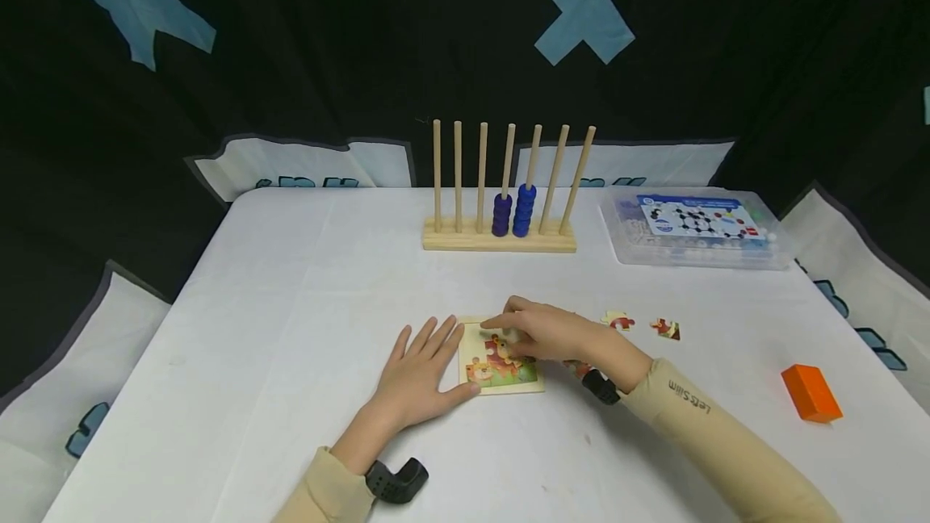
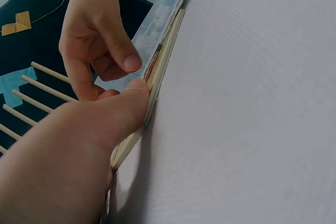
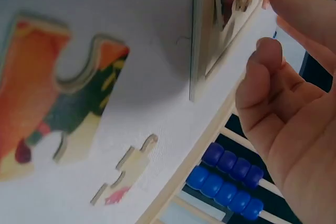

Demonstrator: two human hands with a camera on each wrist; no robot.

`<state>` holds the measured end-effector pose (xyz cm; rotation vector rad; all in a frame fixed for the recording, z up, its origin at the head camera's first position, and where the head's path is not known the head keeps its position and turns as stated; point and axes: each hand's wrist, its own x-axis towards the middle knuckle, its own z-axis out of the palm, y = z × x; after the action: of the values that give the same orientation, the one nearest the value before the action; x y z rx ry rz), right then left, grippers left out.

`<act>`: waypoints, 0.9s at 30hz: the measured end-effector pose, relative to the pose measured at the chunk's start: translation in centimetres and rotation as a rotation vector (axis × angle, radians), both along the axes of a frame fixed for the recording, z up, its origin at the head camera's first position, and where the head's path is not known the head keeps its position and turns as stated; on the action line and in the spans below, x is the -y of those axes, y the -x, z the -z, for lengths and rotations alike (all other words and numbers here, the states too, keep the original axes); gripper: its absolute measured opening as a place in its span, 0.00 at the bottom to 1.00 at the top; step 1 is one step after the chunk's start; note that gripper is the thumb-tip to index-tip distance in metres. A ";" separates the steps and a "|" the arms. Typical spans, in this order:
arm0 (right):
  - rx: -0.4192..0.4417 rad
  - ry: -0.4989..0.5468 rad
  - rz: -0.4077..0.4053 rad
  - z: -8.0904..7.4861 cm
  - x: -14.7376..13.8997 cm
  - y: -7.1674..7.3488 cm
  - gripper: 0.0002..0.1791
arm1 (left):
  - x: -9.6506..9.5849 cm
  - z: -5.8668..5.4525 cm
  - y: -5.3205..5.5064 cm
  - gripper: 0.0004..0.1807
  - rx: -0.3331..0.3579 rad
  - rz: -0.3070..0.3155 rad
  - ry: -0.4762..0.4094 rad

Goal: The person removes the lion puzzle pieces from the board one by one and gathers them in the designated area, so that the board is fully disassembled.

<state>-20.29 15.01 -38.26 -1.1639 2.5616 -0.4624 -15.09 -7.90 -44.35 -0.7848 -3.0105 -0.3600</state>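
Observation:
A small wooden jigsaw board (image 1: pixel 507 391) lies on the white table with animal-picture pieces (image 1: pixel 500 355) inside its frame. My left hand (image 1: pixel 420 382) lies to its left with fingers spread, the thumb resting on the board's lower left edge. Over the board's upper right is my right hand (image 1: pixel 546 331), index finger stretched out and the other fingers loosely bent; no piece shows between its fingers. The right wrist view shows a loose orange and green piece (image 3: pixel 79 109) and a paler piece (image 3: pixel 131 163) beside the board. The right hand hides part of the picture.
Two loose pieces lie right of the hand, a red and cream one (image 1: pixel 617 320) and a darker one (image 1: pixel 665 329). Behind stands a wooden peg rack (image 1: pixel 501 241) with purple and blue beads. A clear plastic box (image 1: pixel 697 248) sits back right, an orange block (image 1: pixel 811 394) nearer.

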 end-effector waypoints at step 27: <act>0.129 0.028 0.071 0.3 1.0 0.2 0.18 | 0.0 0.1 0.1 0.48 0.005 0.003 -0.005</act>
<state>-20.47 14.02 -38.57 -1.0192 2.4989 -0.5727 -15.20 -7.93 -44.43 -0.7895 -3.0121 -0.3695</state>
